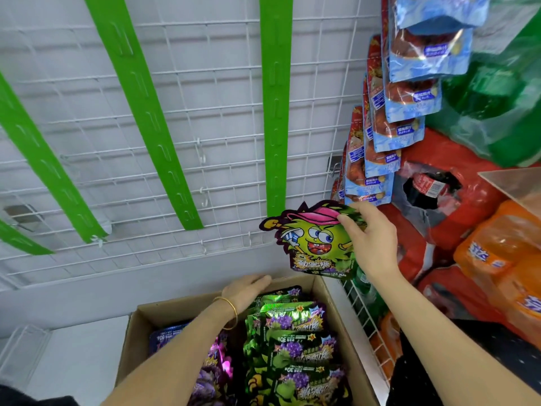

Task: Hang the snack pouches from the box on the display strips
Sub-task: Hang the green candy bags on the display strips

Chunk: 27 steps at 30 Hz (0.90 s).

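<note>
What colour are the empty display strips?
The display strips are bright green, shown in the head view.

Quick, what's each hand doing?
Left hand: open, on the far rim of the box.
Right hand: holding a green snack pouch by its top.

The box (333, 312) sits nearest the person, with pouches (292, 347) stacked in it. The left hand (246, 291) rests on the box's far rim. Behind the box rises a wire grid (222, 92). Display strips (275, 112) hang down it, and their lower ends are above and behind the box. Above the box's far right corner, the right hand (371, 244) pinches a pouch (316, 244) by its top edge. Right of the box stands a wire basket (366, 312), with wrapped packs (497, 253) beyond it. Hanging pouches (409, 112) are up and to the right of the box.
</note>
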Tool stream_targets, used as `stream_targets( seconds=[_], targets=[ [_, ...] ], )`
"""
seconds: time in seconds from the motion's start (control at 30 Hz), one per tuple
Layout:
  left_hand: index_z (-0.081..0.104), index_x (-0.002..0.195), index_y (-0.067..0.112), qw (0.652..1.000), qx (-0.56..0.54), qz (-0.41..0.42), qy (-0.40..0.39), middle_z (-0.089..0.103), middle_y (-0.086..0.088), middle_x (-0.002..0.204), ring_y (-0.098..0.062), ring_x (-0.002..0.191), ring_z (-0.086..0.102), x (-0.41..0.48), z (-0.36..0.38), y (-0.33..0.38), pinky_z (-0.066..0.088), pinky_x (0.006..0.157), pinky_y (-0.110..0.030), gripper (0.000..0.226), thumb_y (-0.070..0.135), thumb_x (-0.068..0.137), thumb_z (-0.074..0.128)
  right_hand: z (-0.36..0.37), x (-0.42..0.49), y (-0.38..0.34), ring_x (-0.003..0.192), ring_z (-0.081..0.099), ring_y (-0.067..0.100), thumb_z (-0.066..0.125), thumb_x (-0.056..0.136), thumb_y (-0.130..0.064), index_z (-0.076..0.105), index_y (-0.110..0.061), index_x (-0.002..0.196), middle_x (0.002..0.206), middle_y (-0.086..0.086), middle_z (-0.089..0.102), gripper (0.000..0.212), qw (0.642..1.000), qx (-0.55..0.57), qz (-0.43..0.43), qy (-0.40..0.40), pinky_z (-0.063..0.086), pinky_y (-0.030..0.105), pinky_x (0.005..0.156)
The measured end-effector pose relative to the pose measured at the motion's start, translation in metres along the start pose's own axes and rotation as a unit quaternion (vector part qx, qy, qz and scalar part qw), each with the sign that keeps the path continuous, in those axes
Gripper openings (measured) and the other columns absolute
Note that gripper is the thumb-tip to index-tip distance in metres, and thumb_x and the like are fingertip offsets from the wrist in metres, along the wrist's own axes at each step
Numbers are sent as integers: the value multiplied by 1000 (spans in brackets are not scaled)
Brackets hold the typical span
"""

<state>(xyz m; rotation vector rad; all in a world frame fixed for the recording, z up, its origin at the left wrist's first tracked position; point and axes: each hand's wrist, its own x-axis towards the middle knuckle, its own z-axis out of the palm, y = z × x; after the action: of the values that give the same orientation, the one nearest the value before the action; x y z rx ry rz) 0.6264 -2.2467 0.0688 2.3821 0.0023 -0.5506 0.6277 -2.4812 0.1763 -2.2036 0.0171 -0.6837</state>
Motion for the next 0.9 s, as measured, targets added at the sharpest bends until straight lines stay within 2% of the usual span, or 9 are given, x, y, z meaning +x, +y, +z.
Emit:
stream_targets(
  seconds=[0.07, 0.13, 0.2, 0.3, 0.37, 0.43, 0.53, 0.77, 0.9],
  targets=[
    [49, 131, 15, 990, -125, 18, 61, 50, -4, 137, -16, 119, 47, 6, -24, 17, 32, 95, -19, 42, 35, 95, 44, -1, 3, -1, 88, 60, 26, 63, 87, -22, 65, -11, 103, 92, 6, 68, 20, 999, -27, 4, 44, 46, 39, 78],
    [55, 122, 7, 963, -192, 59, 178, 58, -8, 124, -13, 104, 52, 10, -54, 39, 35, 85, -17, 32, 21, 93, 49, -1, 5, -2, 94, 59, 27, 63, 87, -21, 64, -9, 108, 99, 7, 68, 24, 997, -29, 12, 73, 45, 44, 86],
    [58, 115, 4, 930, -230, 118, 262, 61, -9, 113, -15, 99, 54, 12, -81, 66, 42, 86, -19, 26, 13, 92, 51, 1, 7, -3, 93, 60, 27, 64, 87, -21, 65, -9, 108, 98, 8, 68, 24, 996, -14, 10, 86, 45, 39, 84],
    [58, 113, -2, 901, -230, 185, 318, 59, -8, 104, -12, 94, 52, 14, -111, 102, 40, 77, -2, 25, 6, 90, 52, 10, 9, -4, 84, 61, 24, 66, 85, -20, 67, -10, 99, 89, 5, 69, 17, 998, 0, -34, 46, 47, 39, 79],
    [59, 111, -2, 897, -215, 200, 331, 58, -5, 100, -12, 92, 52, 16, -122, 117, 40, 72, -2, 24, 8, 89, 54, 21, 11, -3, 79, 62, 24, 66, 85, -20, 66, -11, 94, 83, 3, 68, 13, 998, 2, -60, -7, 49, 47, 76],
    [60, 106, 1, 899, -194, 193, 342, 60, -4, 99, -12, 89, 54, 18, -128, 125, 41, 76, -11, 22, 14, 89, 56, 34, 14, -3, 77, 61, 23, 66, 84, -19, 64, -12, 90, 79, 0, 66, 10, 997, 6, -67, -45, 49, 49, 76],
    [62, 106, 2, 908, -151, 180, 346, 64, -9, 101, -15, 89, 57, 19, -125, 125, 44, 82, -20, 24, 17, 87, 59, 51, 21, -7, 76, 60, 19, 66, 84, -19, 63, -13, 89, 78, -5, 62, 7, 995, 41, -47, -75, 49, 45, 75],
    [60, 105, 7, 944, -133, 93, 288, 66, -9, 102, -21, 94, 60, 35, -105, 119, 48, 85, -30, 31, 32, 86, 60, 83, 39, -8, 85, 63, 20, 65, 86, -23, 63, -16, 102, 93, 1, 70, 18, 992, 34, 13, -122, 48, 38, 83],
    [60, 101, 9, 943, -153, 104, 277, 62, -3, 92, -17, 86, 58, 37, -102, 122, 46, 80, -26, 25, 30, 86, 61, 93, 41, 0, 84, 63, 18, 66, 84, -24, 64, -14, 101, 93, 2, 70, 20, 988, 48, 35, -145, 49, 33, 77]
  ],
)
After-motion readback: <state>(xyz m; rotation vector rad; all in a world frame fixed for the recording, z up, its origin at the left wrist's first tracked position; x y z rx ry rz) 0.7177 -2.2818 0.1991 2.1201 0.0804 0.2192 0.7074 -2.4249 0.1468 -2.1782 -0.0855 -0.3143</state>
